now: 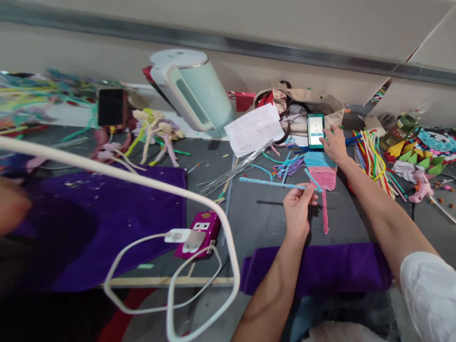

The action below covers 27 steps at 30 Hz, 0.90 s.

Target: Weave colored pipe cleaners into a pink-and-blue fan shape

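My left hand (299,206) pinches a light-blue twisted pipe cleaner (270,183) between thumb and fingers, and its long end points left above the dark table. Farther back, my right hand (335,145) reaches to a phone (315,131) with a lit screen; its fingers are apart, with a fingertip at the screen's right edge. Just beyond my left hand lies a flat block of pink pipe cleaners (324,176), with blue pipe cleaners (317,159) above it. A fuzzy pink strip (325,216) runs down from the block toward me.
Purple and blue pipe cleaners (292,166) lie behind my left hand; a multicoloured bundle (374,159) is at right, near a pink glue gun (422,187). Wires (238,168), a written paper (254,129), a power strip (203,228) and a white-teal kettle (199,90) are left. Folded purple cloth (338,268) lies in front.
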Each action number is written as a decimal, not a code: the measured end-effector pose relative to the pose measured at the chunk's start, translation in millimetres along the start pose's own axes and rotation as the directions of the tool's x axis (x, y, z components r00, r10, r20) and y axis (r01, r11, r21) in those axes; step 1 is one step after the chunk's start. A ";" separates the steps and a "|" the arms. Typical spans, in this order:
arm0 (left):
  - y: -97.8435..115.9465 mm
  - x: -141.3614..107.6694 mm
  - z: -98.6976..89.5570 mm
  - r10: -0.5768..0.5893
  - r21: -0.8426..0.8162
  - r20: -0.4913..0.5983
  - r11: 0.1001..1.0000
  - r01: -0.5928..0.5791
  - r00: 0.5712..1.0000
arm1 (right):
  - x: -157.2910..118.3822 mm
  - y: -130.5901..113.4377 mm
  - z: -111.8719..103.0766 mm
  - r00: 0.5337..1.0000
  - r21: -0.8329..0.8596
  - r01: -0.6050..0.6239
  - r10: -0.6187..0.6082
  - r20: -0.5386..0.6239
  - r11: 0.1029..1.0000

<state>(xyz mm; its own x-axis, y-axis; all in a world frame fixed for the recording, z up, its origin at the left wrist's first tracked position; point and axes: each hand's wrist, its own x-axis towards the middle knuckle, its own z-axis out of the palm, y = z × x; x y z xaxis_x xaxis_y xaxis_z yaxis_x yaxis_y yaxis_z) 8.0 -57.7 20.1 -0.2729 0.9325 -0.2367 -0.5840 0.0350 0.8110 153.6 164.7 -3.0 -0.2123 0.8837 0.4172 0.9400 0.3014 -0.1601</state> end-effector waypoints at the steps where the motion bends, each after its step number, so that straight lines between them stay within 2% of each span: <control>1: -0.3 0.6 -0.1 0.003 0.000 -0.003 1.000 -0.003 1.000 | -1.8 0.2 -2.8 1.000 0.025 -0.008 0.008 -0.014 1.000; 11: -4.8 6.6 -0.5 0.023 0.008 -0.020 1.000 -0.022 1.000 | -31.1 -9.2 -30.2 0.987 0.192 -0.091 0.114 -0.111 0.977; 16: -8.5 7.0 0.7 0.025 0.036 -0.009 0.999 -0.024 1.000 | -32.4 -11.7 -26.8 0.996 0.111 -0.087 0.089 -0.011 0.990; 23: -7.8 4.9 1.2 0.024 0.049 0.008 0.998 -0.024 1.000 | -6.3 -14.3 -15.7 0.994 0.008 -0.035 0.034 0.101 0.999; 27: -7.0 3.5 0.5 0.009 0.040 0.012 0.999 -0.009 1.000 | 3.4 -12.1 -9.9 0.988 -0.062 -0.041 0.049 0.146 0.997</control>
<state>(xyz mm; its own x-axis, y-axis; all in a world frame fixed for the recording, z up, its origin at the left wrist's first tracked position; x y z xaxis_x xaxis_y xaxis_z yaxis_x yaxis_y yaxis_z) 11.5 -54.5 13.8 -0.2692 0.9368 -0.2233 -0.5501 0.0407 0.8341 144.1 160.5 9.2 -0.2022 0.9403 0.2737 0.9625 0.2424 -0.1217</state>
